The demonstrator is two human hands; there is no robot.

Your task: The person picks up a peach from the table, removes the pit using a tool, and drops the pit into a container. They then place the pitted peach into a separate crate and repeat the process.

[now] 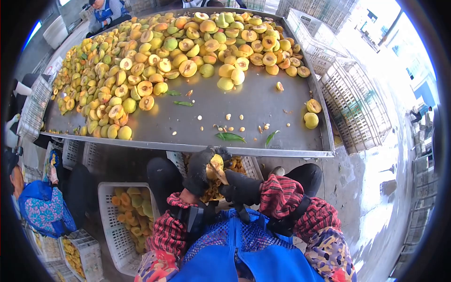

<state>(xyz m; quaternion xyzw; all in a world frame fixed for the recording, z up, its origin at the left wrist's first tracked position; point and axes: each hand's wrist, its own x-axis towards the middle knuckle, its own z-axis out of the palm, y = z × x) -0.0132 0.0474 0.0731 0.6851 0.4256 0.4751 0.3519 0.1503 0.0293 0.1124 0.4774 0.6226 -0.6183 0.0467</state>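
My left hand (pixel 199 173), in a black glove, is closed around a yellow peach (pixel 216 162) in front of the table's near edge. Beside it my right hand (pixel 240 187), also black-gloved, has its fingers curled close against the fruit. A narrow tan piece (pixel 221 176) shows between the two hands; I cannot tell whether it is a tool or part of the peach. Below them, between my knees, is a white crate (pixel 253 168) holding yellow fruit pieces, partly hidden by my hands.
A metal table (pixel 206 127) bears a large heap of halved peaches (pixel 188 68), with leaves and pale kernels scattered nearer me. Left of my legs stands a white crate (pixel 106 221) of fruit halves. Stacked crates (pixel 357 105) line the right side. A co-worker (pixel 42 207) sits at left, another (pixel 107 14) beyond the table.
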